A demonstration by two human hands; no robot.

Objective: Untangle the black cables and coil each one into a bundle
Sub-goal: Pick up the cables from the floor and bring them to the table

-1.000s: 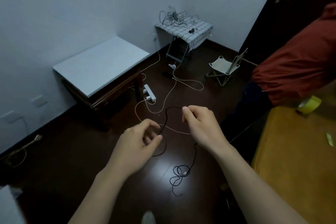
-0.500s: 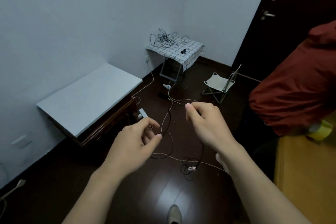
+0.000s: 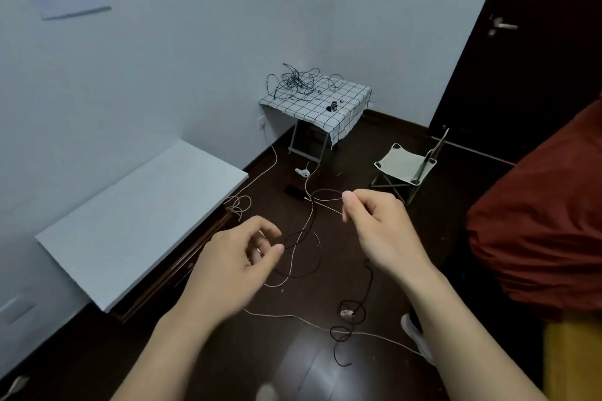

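While fingers (image 3: 277, 249) of left hand (image 3: 234, 270) and right hand (image 3: 381, 231) pinch one black cable (image 3: 369, 283), one tangled heap (image 3: 296, 83) tops checked table (image 3: 350, 98).

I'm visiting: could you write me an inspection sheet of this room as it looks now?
Surface: dark glossy wooden floor.
Job's things: thin black cable, tail knotted; tangled heap of black cables on small check-cloth folding table.
Clutter: pale fabric folding stool; low white-topped wooden table.
Fingers: left hand and right hand each pinch the cable.
Cables: pale thin cords trail across the floor.
Surroundings: white walls, dark door, person in red garment.
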